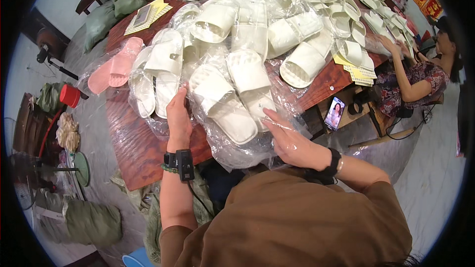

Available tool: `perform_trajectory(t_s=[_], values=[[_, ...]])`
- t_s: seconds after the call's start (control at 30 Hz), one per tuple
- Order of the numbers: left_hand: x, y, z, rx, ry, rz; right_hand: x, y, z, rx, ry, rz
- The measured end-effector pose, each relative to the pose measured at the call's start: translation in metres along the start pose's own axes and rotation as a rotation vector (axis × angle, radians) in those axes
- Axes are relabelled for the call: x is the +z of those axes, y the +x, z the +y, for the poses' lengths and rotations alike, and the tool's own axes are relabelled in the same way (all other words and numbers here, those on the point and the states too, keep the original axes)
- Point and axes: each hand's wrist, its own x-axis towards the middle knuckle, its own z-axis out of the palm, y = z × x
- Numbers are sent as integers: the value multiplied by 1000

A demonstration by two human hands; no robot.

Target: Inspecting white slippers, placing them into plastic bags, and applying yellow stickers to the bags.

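A pair of white slippers [232, 100] in a clear plastic bag [223, 154] lies in front of me at the table's near edge. My left hand [179, 121] is upright at the bag's left side, its fingers closed at the edge and partly hidden. From the right, my right hand [295, 143] grips the bag, fingertips against the heel of the right-hand slipper. Just left of my left hand is another bagged white pair [161, 69]. Beyond it lies a pink pair [118, 65], also in clear plastic.
Many white slippers [307, 62] cover the reddish wooden table [131, 141]. Yellow cards [148, 16] lie at its far left, more cards [358, 73] at its right. A lit phone [335, 113] stands beside the right edge. Co-workers [413, 76] handle slippers at the right and far side.
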Motion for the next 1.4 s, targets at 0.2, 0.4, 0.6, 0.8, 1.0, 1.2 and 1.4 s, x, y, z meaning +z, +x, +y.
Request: perform_trajectory(t_s=[0.2, 0.4, 0.6, 0.8, 1.0, 1.2, 1.4], values=[[1, -3, 0, 6, -39, 23, 42, 38, 19, 172, -171, -196], [-15, 0, -7, 25, -44, -50, 38, 86, 20, 247, -304, -238], [14, -5, 0, 71, 151, -27, 66, 85, 46, 135, -305, 6], [-1, 1, -19, 47, 42, 35, 53, 71, 39, 121, -257, -81], [-5, -5, -23, 136, -54, 61, 56, 77, 55, 171, -477, -36], [7, -7, -17, 107, -74, 100, 48, 87, 68, 177, -381, -12], [9, 2, -20, 89, 162, 109, 53, 93, 65, 155, -424, 70]])
